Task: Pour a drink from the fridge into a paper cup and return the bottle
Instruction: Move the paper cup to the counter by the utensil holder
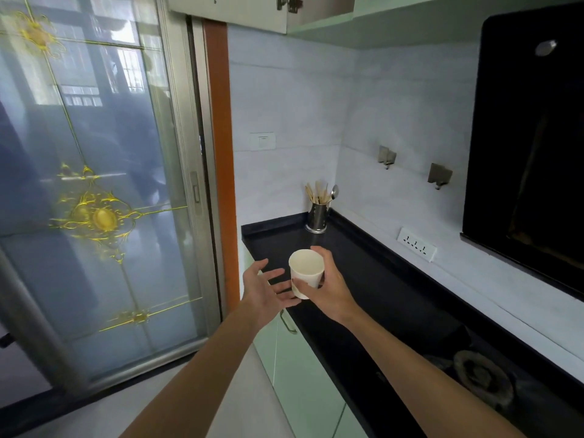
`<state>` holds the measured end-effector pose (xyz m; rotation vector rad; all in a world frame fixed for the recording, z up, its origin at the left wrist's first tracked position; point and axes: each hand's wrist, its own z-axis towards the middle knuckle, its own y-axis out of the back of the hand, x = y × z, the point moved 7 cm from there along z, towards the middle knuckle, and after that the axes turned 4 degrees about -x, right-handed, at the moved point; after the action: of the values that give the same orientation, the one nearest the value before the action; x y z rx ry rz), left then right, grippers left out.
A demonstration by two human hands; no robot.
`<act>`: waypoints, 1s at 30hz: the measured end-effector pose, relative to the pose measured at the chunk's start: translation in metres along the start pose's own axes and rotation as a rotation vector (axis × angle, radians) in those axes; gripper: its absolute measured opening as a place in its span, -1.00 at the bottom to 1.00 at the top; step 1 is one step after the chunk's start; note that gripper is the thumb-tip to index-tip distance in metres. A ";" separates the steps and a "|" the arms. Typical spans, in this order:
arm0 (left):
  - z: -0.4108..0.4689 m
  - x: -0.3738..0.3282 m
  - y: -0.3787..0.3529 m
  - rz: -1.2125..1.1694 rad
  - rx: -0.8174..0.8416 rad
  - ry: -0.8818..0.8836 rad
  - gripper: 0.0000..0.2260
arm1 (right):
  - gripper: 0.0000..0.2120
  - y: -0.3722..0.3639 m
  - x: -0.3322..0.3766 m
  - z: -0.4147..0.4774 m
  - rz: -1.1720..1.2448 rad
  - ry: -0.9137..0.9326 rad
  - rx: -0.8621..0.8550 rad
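A white paper cup (306, 270) is held upright above the near-left part of the black countertop (373, 279). My right hand (328, 289) grips it from the right side, fingers wrapped round its wall. The cup looks empty inside. My left hand (265, 290) is just left of the cup with fingers spread and relaxed, its fingertips close under the cup's base; contact is unclear. No bottle or fridge is in view.
A metal utensil holder (317, 216) with chopsticks and a spoon stands at the counter's back corner. A gas burner (483, 380) sits at the lower right under a black range hood (531, 137). A sliding glass door (94, 184) fills the left. Green cabinet fronts (300, 374) lie below the counter.
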<state>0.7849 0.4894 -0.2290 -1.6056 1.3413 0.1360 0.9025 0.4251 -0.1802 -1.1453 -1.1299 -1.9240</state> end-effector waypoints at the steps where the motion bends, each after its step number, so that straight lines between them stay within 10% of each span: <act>1: 0.003 -0.003 0.001 -0.006 0.001 0.000 -0.54 | -0.26 -0.003 -0.002 0.004 -0.003 -0.004 -0.002; 30: 0.226 -0.007 -0.056 0.037 -0.094 0.154 -0.54 | -0.25 0.019 -0.157 0.182 -0.075 -0.110 0.019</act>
<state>0.9354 0.6519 -0.3030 -1.6988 1.5017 0.1007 1.0517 0.5928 -0.2677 -1.2270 -1.2636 -1.9220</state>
